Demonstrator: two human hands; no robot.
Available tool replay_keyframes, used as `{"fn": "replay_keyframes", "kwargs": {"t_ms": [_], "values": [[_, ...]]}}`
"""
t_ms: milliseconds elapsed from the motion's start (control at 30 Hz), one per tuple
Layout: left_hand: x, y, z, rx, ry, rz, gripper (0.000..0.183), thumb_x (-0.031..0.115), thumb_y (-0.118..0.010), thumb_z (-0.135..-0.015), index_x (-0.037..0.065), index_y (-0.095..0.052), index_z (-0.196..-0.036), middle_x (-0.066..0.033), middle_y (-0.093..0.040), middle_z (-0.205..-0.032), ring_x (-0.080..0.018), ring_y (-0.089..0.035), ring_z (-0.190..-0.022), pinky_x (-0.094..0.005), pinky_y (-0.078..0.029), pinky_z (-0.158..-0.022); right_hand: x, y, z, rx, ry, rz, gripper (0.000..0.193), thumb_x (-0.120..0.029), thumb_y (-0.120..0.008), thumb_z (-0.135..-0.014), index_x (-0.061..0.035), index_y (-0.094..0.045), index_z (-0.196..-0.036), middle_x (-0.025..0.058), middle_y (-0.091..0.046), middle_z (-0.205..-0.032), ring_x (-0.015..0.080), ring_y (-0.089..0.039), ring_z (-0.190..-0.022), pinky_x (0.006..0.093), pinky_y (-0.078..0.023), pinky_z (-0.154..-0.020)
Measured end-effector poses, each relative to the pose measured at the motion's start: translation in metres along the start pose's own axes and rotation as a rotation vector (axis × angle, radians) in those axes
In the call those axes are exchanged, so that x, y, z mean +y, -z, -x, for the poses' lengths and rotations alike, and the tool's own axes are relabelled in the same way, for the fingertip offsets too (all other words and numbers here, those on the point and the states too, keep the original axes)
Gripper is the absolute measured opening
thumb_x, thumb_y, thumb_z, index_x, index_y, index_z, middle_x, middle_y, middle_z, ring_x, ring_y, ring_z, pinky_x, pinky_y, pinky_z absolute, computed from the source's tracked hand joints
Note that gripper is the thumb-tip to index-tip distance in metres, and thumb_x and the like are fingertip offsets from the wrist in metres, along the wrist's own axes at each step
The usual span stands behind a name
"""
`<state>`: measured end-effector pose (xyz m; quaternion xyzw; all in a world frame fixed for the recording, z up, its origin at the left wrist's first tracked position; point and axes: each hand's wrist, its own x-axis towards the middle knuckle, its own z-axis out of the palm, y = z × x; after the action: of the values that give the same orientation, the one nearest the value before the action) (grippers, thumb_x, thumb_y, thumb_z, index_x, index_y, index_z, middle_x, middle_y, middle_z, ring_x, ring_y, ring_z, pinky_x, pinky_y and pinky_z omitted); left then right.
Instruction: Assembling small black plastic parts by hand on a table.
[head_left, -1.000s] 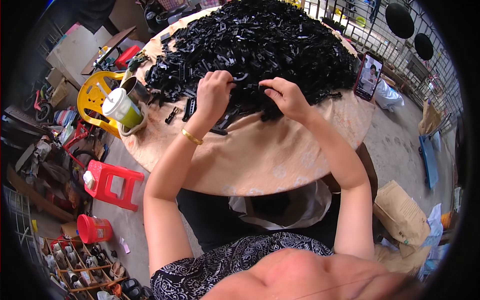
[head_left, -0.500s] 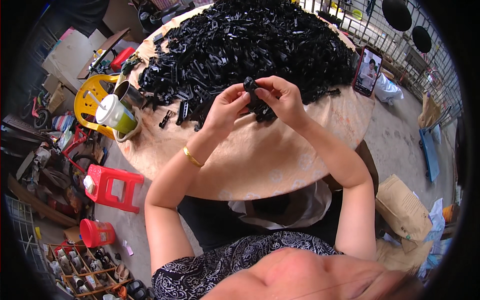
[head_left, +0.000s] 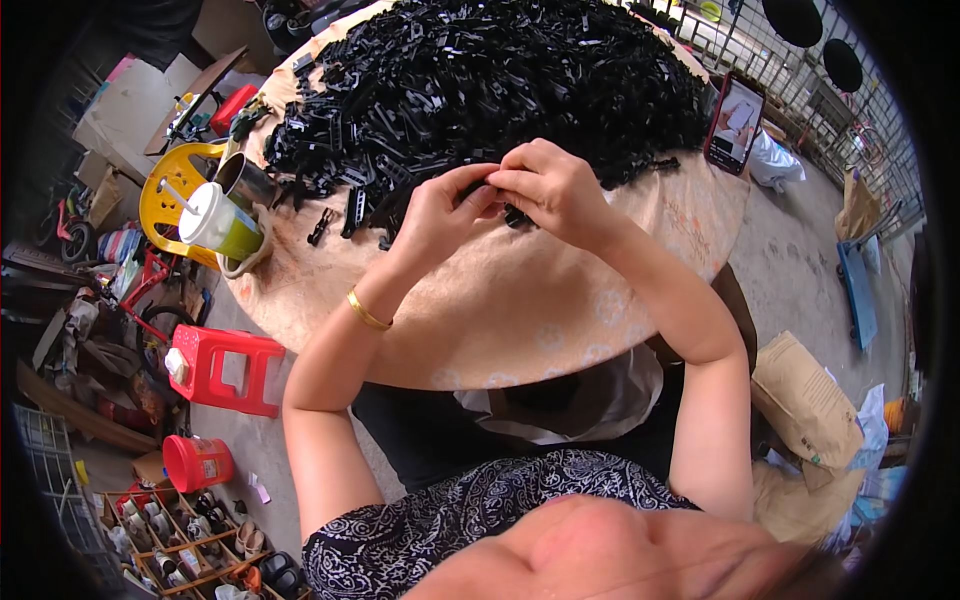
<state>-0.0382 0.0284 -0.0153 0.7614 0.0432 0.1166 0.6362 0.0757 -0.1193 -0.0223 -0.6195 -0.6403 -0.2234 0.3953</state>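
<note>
A big heap of small black plastic parts [head_left: 500, 90] covers the far side of a round table with a pale orange cloth [head_left: 520, 320]. At the heap's near edge, my left hand [head_left: 447, 210] and my right hand [head_left: 553, 190] meet, thumbs and fingertips pinched together. Between them is a small black plastic part, now almost wholly covered by the fingers; its shape cannot be made out. A few loose black parts lie just beneath the hands. One separate black piece [head_left: 321, 227] rests on the cloth to the left.
On the table's left stand a lidded drink cup with a straw [head_left: 222, 222] and a metal cup [head_left: 246, 182]. A phone [head_left: 735, 122] is propped at the right edge. Around the table are a yellow chair [head_left: 160, 205], a red stool [head_left: 228, 370] and a red bucket [head_left: 197, 462].
My fingers have closed over the black part, which showed between them before. My right hand has turned and moved slightly left, over it. The whole view has shifted a little.
</note>
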Motion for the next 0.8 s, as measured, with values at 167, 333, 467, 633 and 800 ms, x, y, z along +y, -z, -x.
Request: {"fn": "replay_keyframes", "kwargs": {"t_ms": [167, 333, 467, 633, 800], "values": [[-0.004, 0.002, -0.001, 0.055, -0.204, -0.217, 0.03, 0.0, -0.059, -0.085, -0.004, -0.056, -0.115, -0.0122, -0.066, -0.091, -0.0116, -0.064, -0.078, -0.025, -0.052, -0.069, 0.008, 0.005, -0.001, 0.014, -0.178, -0.161, 0.031, -0.017, -0.076, -0.069, -0.002, -0.067, -0.095, 0.01, -0.064, -0.093, 0.0219, -0.061, -0.081, 0.0299, -0.051, -0.068], [-0.003, 0.003, 0.005, 0.06, -0.25, -0.47, 0.029, -0.002, -0.062, -0.082, -0.003, -0.057, -0.111, -0.0151, -0.066, -0.084, -0.0143, -0.065, -0.075, -0.0269, -0.051, -0.066, 0.009, 0.012, 0.0, -0.25, -0.438, -0.401, 0.037, -0.014, -0.076, -0.073, 0.002, -0.063, -0.104, 0.012, -0.065, -0.091, 0.0156, -0.063, -0.076, 0.0266, -0.05, -0.068], [0.004, 0.0, 0.007, 0.063, -0.291, -0.445, 0.027, -0.001, -0.063, -0.081, -0.003, -0.059, -0.108, -0.0159, -0.066, -0.084, -0.0172, -0.066, -0.073, -0.028, -0.051, -0.065, 0.006, 0.015, 0.0, -0.153, -0.42, -0.442, 0.03, -0.012, -0.075, -0.071, 0.0009, -0.067, -0.097, 0.0135, -0.066, -0.084, 0.0171, -0.064, -0.07, 0.027, -0.05, -0.063], [0.0, 0.001, 0.005, 0.049, -0.394, -0.476, 0.028, 0.0, -0.064, -0.08, -0.002, -0.06, -0.108, -0.0155, -0.067, -0.084, -0.0154, -0.065, -0.069, -0.0275, -0.05, -0.063, 0.009, 0.012, 0.003, -0.1, -0.445, -0.475, 0.024, -0.011, -0.076, -0.07, 0.0006, -0.069, -0.09, 0.0125, -0.068, -0.079, 0.0168, -0.064, -0.068, 0.0254, -0.05, -0.062], [-0.001, 0.005, 0.004, -0.115, -0.137, -0.43, 0.027, 0.001, -0.066, -0.079, 0.0, -0.063, -0.106, -0.0102, -0.067, -0.082, -0.0076, -0.06, -0.07, -0.023, -0.049, -0.063, 0.011, 0.03, -0.005, -0.526, -0.626, -0.575, 0.025, -0.007, -0.072, -0.076, 0.0029, -0.067, -0.098, 0.0094, -0.068, -0.083, 0.0118, -0.063, -0.075, 0.0241, -0.051, -0.07]]}}
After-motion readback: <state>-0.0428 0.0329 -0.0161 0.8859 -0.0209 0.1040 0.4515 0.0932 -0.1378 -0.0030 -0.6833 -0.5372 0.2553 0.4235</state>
